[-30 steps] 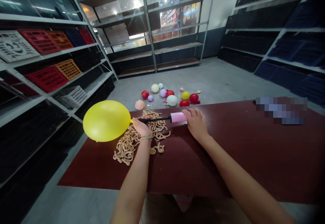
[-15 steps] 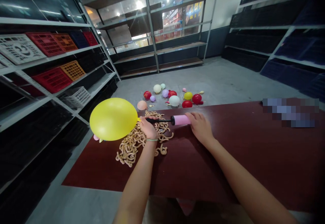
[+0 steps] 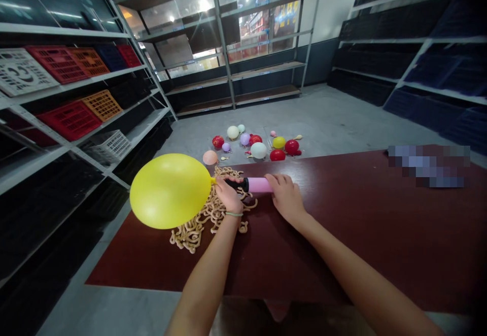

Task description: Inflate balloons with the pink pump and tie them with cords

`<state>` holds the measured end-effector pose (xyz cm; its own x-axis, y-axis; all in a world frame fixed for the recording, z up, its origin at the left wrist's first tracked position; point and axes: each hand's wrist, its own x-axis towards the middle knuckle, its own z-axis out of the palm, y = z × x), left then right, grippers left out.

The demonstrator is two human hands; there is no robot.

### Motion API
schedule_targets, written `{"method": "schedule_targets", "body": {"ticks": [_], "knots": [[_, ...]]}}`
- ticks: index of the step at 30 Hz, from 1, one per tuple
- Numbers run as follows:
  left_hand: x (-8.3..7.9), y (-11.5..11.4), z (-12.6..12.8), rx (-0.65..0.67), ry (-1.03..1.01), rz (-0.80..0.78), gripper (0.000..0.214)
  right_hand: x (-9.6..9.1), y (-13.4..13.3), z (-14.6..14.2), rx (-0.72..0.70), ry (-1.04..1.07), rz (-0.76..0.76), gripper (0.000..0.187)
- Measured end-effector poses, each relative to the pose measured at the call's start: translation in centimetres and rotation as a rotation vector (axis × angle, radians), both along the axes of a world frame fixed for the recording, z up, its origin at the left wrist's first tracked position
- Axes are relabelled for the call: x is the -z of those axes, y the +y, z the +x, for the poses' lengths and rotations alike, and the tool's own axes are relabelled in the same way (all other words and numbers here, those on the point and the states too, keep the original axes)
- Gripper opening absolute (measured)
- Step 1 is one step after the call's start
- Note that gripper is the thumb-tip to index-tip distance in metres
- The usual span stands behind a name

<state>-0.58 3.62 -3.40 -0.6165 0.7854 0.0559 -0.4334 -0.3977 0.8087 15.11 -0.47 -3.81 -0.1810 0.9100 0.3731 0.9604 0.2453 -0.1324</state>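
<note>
A round yellow balloon [image 3: 170,191] sticks out to the left of my left hand [image 3: 229,196], which pinches its neck around the black nozzle of a pink hand pump [image 3: 258,185]. My right hand [image 3: 286,199] presses on the pink end of the pump, with fingers wrapped over it. Below both hands, a tangled heap of beige uninflated long balloons [image 3: 198,229] lies on the table, touching my left wrist area from beneath. The pump's black shaft is mostly hidden by my left hand.
The dark red table [image 3: 342,255] runs under my arms, with a pixelated patch [image 3: 428,166] at its far right. Beyond its edge, several inflated balloons [image 3: 258,145] lie on the grey floor. Metal shelves with plastic crates [image 3: 70,120] stand left; dark shelving stands right.
My right hand has pushed the pink pump end leftward toward my left hand, so less black shaft shows. The yellow balloon looks slightly larger.
</note>
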Motion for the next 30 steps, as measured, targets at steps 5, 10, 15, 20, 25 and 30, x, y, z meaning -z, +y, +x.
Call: {"method": "schedule_targets", "body": {"ticks": [5,10,15,20,25,30], "knots": [[-1.0,0.7,-3.0,-0.087,-0.069,-0.017,0.029,0.7,2.3,4.1,-0.049,-0.015,0.087,0.051],[-1.7,0.5,-4.5,-0.198,-0.097,-0.014,0.019,0.3,1.9,3.7,0.084,-0.013,0.109,0.048],[-0.7,-0.4,-1.6,-0.165,-0.081,-0.020,0.027,-0.7,-0.1,-0.2,0.106,-0.024,0.055,0.058],[-0.3,-0.3,0.0,-0.038,-0.072,-0.011,0.031,-0.5,0.0,0.0,-0.041,-0.013,-0.008,0.062],[-1.9,0.2,-2.8,-0.107,-0.135,0.018,0.021,-0.3,1.5,3.1,-0.055,0.003,0.099,0.060],[-2.8,0.0,-4.4,-0.186,-0.126,0.015,0.018,0.2,1.9,4.2,0.038,-0.016,0.134,0.054]]}}
